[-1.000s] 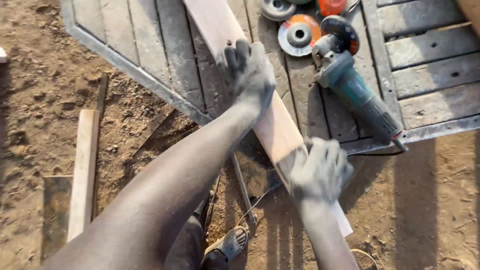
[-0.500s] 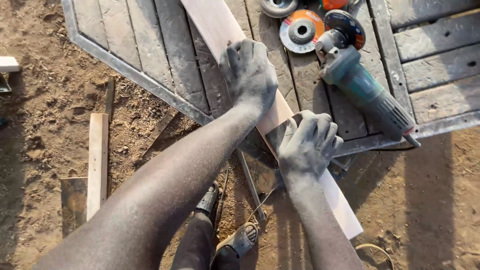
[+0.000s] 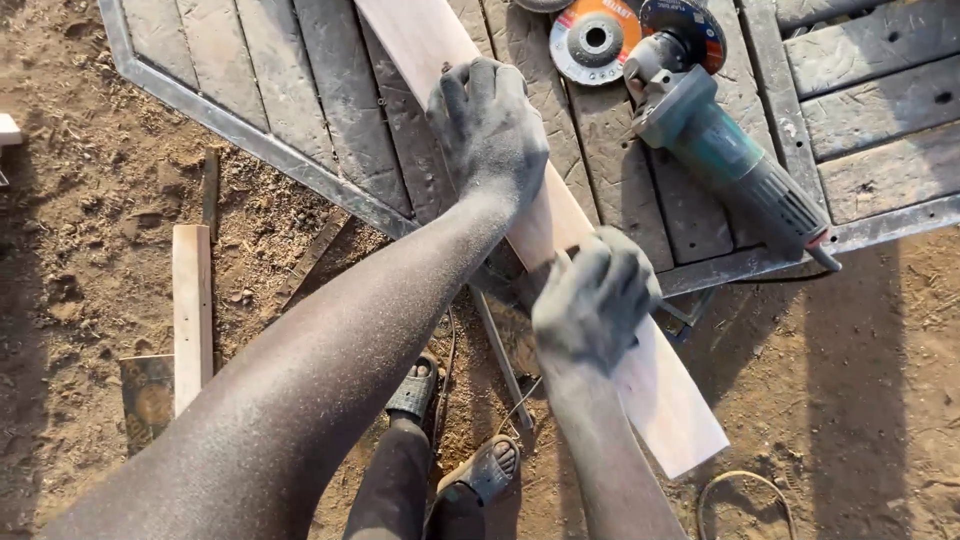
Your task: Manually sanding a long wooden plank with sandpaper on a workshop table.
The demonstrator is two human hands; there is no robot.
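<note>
Underneath — plank point(image 3: 655, 395) beneath both hands.

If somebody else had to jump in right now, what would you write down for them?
Left hand: flat on the pale plank, pinning it to the slatted work table.
Right hand: fingers curled on the plank's near part, which overhangs the table edge; what it grips is hidden.
Angle grinder and loose discs lie on the table beside the plank, untouched.
Done: plank laid and held. Left: cannot tell.
</note>
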